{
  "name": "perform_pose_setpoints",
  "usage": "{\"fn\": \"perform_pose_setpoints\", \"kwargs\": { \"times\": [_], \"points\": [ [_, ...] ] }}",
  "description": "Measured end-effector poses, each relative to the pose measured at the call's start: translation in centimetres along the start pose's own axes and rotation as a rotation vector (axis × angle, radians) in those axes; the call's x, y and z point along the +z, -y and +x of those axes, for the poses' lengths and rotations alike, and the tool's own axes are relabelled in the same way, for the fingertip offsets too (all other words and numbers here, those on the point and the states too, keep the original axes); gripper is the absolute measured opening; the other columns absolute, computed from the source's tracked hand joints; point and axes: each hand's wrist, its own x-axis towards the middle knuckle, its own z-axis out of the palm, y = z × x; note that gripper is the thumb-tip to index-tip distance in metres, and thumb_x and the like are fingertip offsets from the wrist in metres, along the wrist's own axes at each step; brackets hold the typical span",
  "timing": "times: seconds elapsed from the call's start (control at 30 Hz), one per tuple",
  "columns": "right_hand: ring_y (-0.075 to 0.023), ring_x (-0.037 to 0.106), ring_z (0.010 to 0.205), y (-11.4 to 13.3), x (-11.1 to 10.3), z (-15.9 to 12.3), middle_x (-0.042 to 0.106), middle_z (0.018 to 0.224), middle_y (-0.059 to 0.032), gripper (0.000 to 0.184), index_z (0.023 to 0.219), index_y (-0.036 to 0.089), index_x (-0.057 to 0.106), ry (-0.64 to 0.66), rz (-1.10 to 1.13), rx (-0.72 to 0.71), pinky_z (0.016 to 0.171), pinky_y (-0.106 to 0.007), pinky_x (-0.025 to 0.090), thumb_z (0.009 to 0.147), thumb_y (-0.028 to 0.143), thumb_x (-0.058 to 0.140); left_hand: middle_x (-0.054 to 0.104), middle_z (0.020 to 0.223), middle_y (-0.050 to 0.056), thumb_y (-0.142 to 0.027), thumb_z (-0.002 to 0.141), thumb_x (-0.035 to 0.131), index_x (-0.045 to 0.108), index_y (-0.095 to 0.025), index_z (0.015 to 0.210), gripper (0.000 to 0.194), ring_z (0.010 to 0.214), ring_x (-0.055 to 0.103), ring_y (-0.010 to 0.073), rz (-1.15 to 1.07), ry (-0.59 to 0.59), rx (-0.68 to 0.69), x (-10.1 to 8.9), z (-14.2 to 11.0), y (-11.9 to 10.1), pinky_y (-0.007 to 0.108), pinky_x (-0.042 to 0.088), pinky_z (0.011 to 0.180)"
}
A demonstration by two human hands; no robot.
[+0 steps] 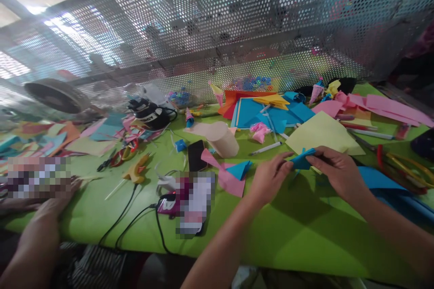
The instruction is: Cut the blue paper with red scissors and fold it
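Blue folded paper (301,161), held up near the front of the pale-yellow sheet (323,132).
Our left hand (271,177) and right hand (335,167) pinch opposite ends in a narrow grip, probably to steady its folds; left of the sheet lies a pen (266,147).

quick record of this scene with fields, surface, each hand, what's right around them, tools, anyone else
surface: green table
left hand: holding one side of a small folded blue paper
right hand: holding the other side of it
beyond the hands: pale yellow sheet
left of the hands: pink paper, white pen
tools: yellow glue gun on the table
co-worker: a hand at the far left, partly pixelated
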Motion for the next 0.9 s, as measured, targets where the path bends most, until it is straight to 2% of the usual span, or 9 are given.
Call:
{"fn": "perform_pose_setpoints", "kwargs": {
  "times": [0.07, 0.17, 0.27, 0.43, 0.53, 0.6, 0.67, 0.77, 0.9],
  "points": [
    [-0.0206, 0.054, 0.077, -0.2, 0.0, -0.2, 0.066, 0.079, -0.0016, 0.026, 0.082, 0.026, 0.074, 0.016, -0.026, -0.018, 0.068, -0.032, 0.043, 0.083, 0.052, 0.077, 0.072, 0.079, 0.005, -0.047, 0.104, 0.044, 0.071, -0.02, 0.111, 0.039, 0.066, 0.061, 0.0185, 0.052, 0.058, 0.002, 0.2, 0.0, -0.2, 0.027, 0.042, 0.063],
    [-0.0195, 0.056, 0.075, -0.5, 0.0, -0.1, 0.068, 0.08, -0.0009, 0.024, 0.087, 0.027, 0.076, 0.019, -0.003, 0.0, 0.067, -0.032, 0.044, 0.082, 0.051, 0.079, 0.062, 0.066, 0.002, -0.044, 0.103, 0.045, 0.069, -0.02, 0.087, 0.038, 0.058, 0.052, 0.0168, 0.088, 0.02, 0.025, 0.6, 0.1, -0.1, 0.027, 0.033, 0.059],
    [-0.0189, 0.057, 0.076, -0.5, -0.1, -0.1, 0.071, 0.086, -0.0011, 0.027, 0.096, 0.029, 0.078, 0.009, 0.053, 0.025, 0.066, -0.031, 0.045, 0.081, 0.051, 0.08, 0.064, 0.071, 0.003, -0.04, 0.102, 0.048, 0.069, -0.021, 0.088, 0.032, 0.062, 0.052, 0.0175, 0.138, -0.024, 0.045, 0.7, 0.3, 0.1, 0.027, 0.032, 0.061],
    [-0.0186, 0.056, 0.075, -0.4, -0.2, 0.0, 0.068, 0.078, -0.0008, 0.022, 0.089, 0.029, 0.08, -0.029, 0.085, 0.024, 0.066, -0.031, 0.045, 0.081, 0.05, 0.08, 0.07, 0.08, 0.005, -0.038, 0.102, 0.049, 0.072, -0.02, 0.097, 0.03, 0.07, 0.057, 0.0192, 0.189, -0.017, 0.07, 0.6, 0.2, 0.0, 0.028, 0.035, 0.064],
    [-0.0179, 0.057, 0.077, -0.6, -0.3, 0.1, 0.069, 0.08, -0.0003, 0.017, 0.086, 0.03, 0.08, -0.073, 0.151, 0.024, 0.07, -0.031, 0.046, 0.081, 0.046, 0.081, 0.069, 0.08, 0.005, -0.046, 0.103, 0.046, 0.072, -0.019, 0.098, 0.037, 0.071, 0.058, 0.0178, 0.026, 0.004, 0.007, 0.6, 0.1, 0.2, 0.027, 0.037, 0.064],
    [-0.0173, 0.057, 0.077, -0.8, -0.4, 0.3, 0.069, 0.081, 0.0001, 0.014, 0.086, 0.031, 0.08, -0.11, 0.188, 0.01, 0.071, -0.031, 0.047, 0.081, 0.043, 0.083, 0.064, 0.072, 0.004, -0.056, 0.102, 0.043, 0.07, -0.017, 0.091, 0.048, 0.064, 0.055, 0.0154, -0.18, 0.022, -0.089, 0.7, 0.1, 0.5, 0.027, 0.039, 0.062],
    [-0.0167, 0.056, 0.075, -0.9, -0.6, 0.4, 0.068, 0.078, 0.0005, 0.011, 0.088, 0.031, 0.08, -0.126, 0.202, -0.004, 0.07, -0.031, 0.046, 0.081, 0.04, 0.083, 0.063, 0.066, 0.003, -0.061, 0.099, 0.046, 0.068, -0.016, 0.09, 0.051, 0.059, 0.054, 0.0139, -0.414, 0.037, -0.179, 0.7, 0.2, 0.8, 0.026, 0.041, 0.059],
    [-0.0166, 0.055, 0.07, -1.1, -0.7, 0.5, 0.066, 0.072, 0.0005, 0.01, 0.092, 0.031, 0.081, -0.125, 0.229, -0.009, 0.066, -0.032, 0.043, 0.083, 0.037, 0.082, 0.068, 0.071, 0.004, -0.057, 0.09, 0.066, 0.068, -0.014, 0.099, 0.044, 0.06, 0.059, 0.0135, -0.67, 0.03, -0.224, 0.7, 0.6, 1.0, 0.025, 0.045, 0.06],
    [-0.0176, 0.06, 0.072, -1.3, -0.5, 0.4, 0.071, 0.079, -0.001, 0.012, 0.089, 0.029, 0.081, -0.147, 0.281, 0.012, 0.07, -0.034, 0.047, 0.08, 0.036, 0.085, 0.07, 0.072, 0.006, -0.047, 0.082, 0.077, 0.069, -0.011, 0.096, 0.039, 0.061, 0.06, 0.0119, -0.786, 0.012, -0.219, 0.5, 0.9, 1.0, 0.024, 0.046, 0.06]
  ]
}}
